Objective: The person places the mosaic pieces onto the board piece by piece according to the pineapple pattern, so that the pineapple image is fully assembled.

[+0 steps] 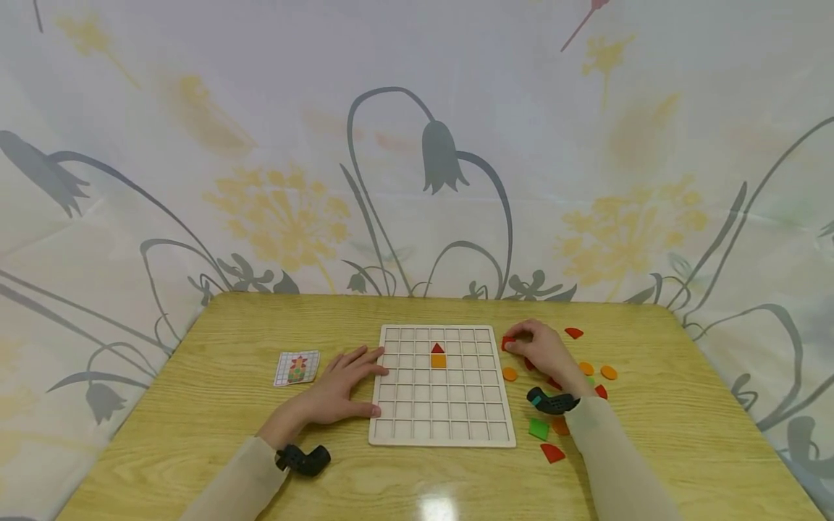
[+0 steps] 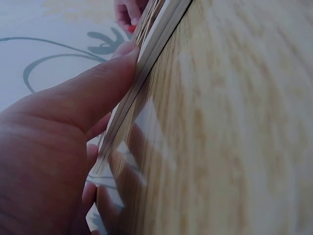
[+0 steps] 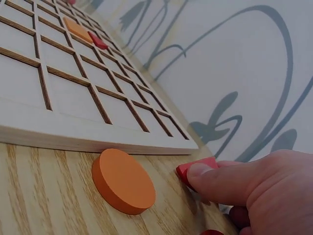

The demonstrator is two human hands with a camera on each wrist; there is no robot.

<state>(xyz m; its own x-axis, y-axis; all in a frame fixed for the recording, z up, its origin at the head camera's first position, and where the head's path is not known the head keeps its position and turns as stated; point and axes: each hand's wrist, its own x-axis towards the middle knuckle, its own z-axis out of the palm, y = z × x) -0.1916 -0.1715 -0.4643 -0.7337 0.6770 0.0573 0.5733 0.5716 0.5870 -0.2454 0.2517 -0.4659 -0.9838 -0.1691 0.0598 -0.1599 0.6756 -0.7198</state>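
A white wooden grid board [image 1: 404, 409] lies on the table. In its cells sit an orange square [image 1: 439, 361] and, just behind it, a red triangle [image 1: 438, 349]. My left hand [image 1: 334, 392] rests at the board's left edge, fingers spread, and the thumb [image 2: 105, 81] touches that edge in the left wrist view. Just off the board's far right corner, my right hand [image 1: 546, 352] pinches a small flat red piece [image 3: 209, 161] between thumb and fingers. Its full outline is hidden by the thumb. An orange disc [image 3: 127, 183] lies near it, beside the board.
A small pattern card [image 1: 297, 368] lies left of the board. Loose pieces are scattered about my right forearm: a green square [image 1: 538, 428], red quarter circles [image 1: 552, 454] and orange discs [image 1: 609, 373]. A flower-printed cloth [image 1: 404, 217] hangs behind the table.
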